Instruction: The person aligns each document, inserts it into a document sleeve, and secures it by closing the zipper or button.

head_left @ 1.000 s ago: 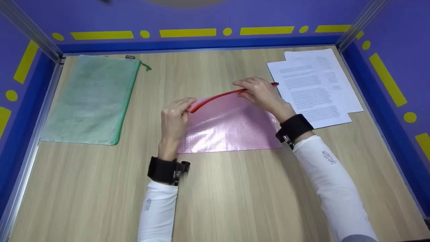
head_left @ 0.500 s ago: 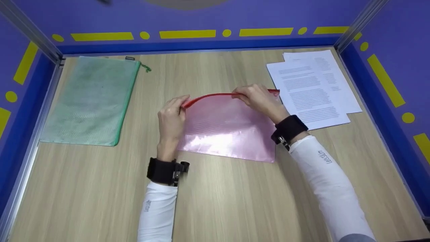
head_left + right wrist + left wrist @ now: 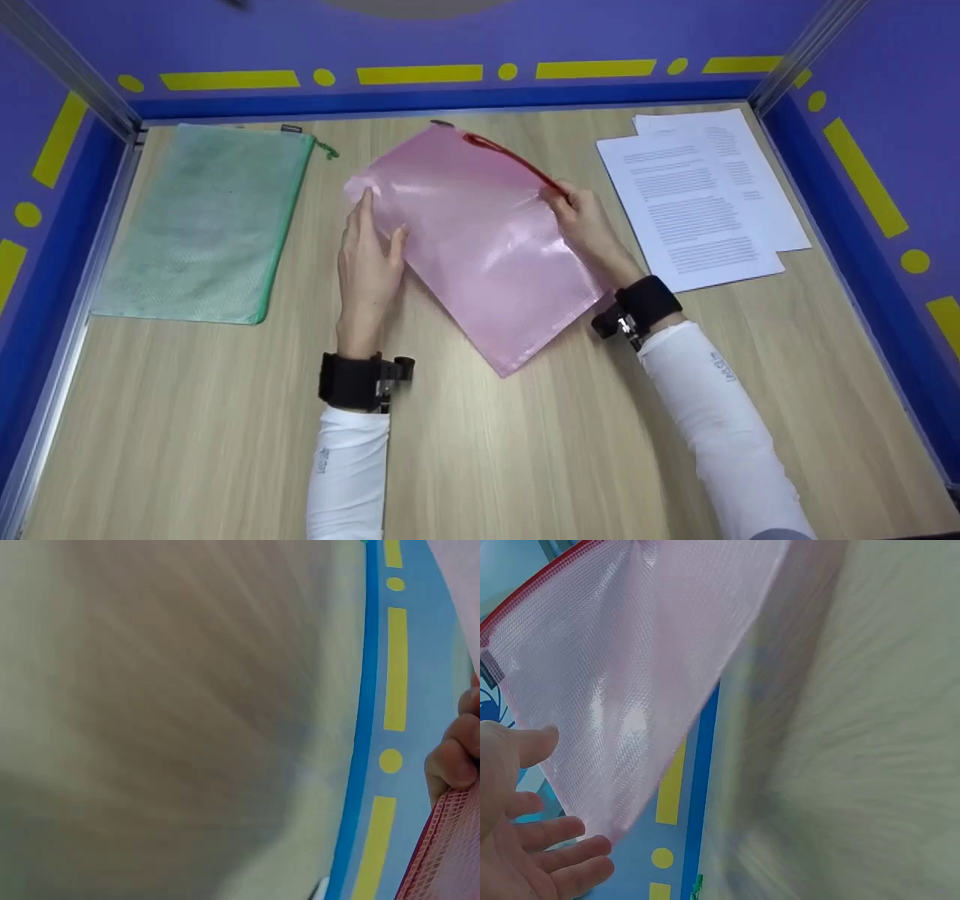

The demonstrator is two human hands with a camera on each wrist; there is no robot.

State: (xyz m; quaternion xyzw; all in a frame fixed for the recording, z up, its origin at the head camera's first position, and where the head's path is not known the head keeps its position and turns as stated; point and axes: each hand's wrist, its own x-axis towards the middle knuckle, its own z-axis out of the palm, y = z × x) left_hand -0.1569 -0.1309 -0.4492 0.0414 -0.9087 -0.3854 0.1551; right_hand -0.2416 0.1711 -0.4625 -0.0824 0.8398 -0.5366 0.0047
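A pink translucent mesh zip pouch (image 3: 480,247) is held up at a slant above the middle of the table, its red zip edge (image 3: 517,157) at the upper right. My right hand (image 3: 589,225) grips the pouch along that zip edge; the right wrist view has its curled fingers (image 3: 454,757) on the mesh. Beside the pouch's left corner is my left hand (image 3: 367,259), thumb and fingers spread. In the left wrist view, its fingers (image 3: 562,829) look loosely extended by the corner, and whether they touch it I cannot tell.
A green mesh zip pouch (image 3: 202,225) lies flat at the left of the wooden table (image 3: 465,465). Overlapping printed sheets (image 3: 690,202) lie at the right. Blue-purple walls (image 3: 420,37) with yellow marks enclose the back and sides.
The pink pouch has been lifted and turned, its left end swinging up and away. My left hand has let go of the zip edge and spread; my right hand still grips it.
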